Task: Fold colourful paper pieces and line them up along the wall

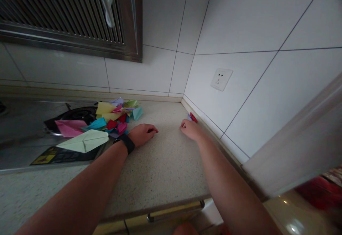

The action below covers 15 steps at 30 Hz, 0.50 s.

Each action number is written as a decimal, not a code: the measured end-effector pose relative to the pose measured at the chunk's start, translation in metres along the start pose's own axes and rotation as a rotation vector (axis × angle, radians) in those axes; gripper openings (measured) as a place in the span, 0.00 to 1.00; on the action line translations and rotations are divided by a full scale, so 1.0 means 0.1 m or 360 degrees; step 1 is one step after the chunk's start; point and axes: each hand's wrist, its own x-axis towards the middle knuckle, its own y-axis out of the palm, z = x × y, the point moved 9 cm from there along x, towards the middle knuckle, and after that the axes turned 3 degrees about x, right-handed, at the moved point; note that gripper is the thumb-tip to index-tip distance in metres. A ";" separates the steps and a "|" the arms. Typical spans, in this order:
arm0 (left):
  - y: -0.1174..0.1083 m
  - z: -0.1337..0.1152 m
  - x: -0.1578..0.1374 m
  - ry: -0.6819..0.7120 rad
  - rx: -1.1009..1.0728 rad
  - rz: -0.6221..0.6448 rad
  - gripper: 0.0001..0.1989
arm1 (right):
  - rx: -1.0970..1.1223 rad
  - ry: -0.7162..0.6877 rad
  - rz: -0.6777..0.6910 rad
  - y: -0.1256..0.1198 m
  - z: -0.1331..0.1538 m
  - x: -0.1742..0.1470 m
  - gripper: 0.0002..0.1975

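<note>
Because it lies against the foot of the wall, the small red thing [193,117], purple showing beside it, seems set apart from the folded papers [105,108]. It is on the worktop [162,171], just beyond the right hand [191,129], whose curled fingers may or may not grip something. The left hand [141,134] rests near the papers, perhaps steadying the arm; its bent fingers show nothing, though its palm is hidden. Papers overlap, partly covering the burner [77,114].
</note>
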 end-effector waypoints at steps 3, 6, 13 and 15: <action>0.01 0.00 0.00 0.0010 -0.0009 0.0008 0.15 | 0.0012 -0.0116 0.0020 0.09 0.18 -0.01 0.18; 0.01 0.01 0.01 0.0007 0.0000 0.0007 0.15 | -0.0034 -0.0033 -0.0028 0.10 0.18 0.01 0.20; 0.01 0.02 0.00 0.0004 -0.0005 0.0009 0.15 | 0.0014 0.0009 -0.0073 0.10 0.07 0.05 0.21; 0.01 0.02 0.00 -0.0002 -0.0007 0.0014 0.15 | 0.0101 -0.0017 -0.0098 0.08 0.09 0.05 0.19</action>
